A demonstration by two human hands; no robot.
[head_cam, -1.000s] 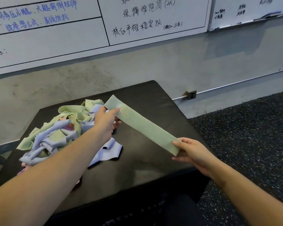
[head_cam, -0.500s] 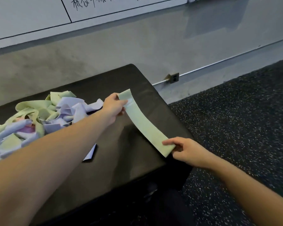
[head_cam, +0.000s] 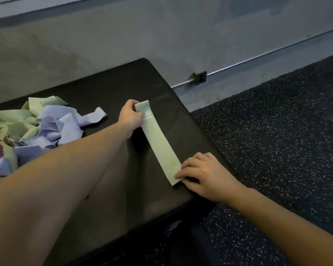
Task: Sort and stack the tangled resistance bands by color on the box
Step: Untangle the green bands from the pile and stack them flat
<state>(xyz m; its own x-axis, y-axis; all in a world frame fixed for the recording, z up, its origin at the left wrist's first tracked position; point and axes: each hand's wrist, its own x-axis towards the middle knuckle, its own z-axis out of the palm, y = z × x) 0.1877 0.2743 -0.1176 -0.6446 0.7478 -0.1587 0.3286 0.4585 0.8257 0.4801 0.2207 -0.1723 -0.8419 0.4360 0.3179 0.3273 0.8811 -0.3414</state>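
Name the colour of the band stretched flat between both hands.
Pale green band, with faint white print near each end; the head view shows it.

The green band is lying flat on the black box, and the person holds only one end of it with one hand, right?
Not quite. Both hands are on the green band: the left hand grips the far end and the right hand presses the near end. The head view shows it. The band does lie flat on the black box.
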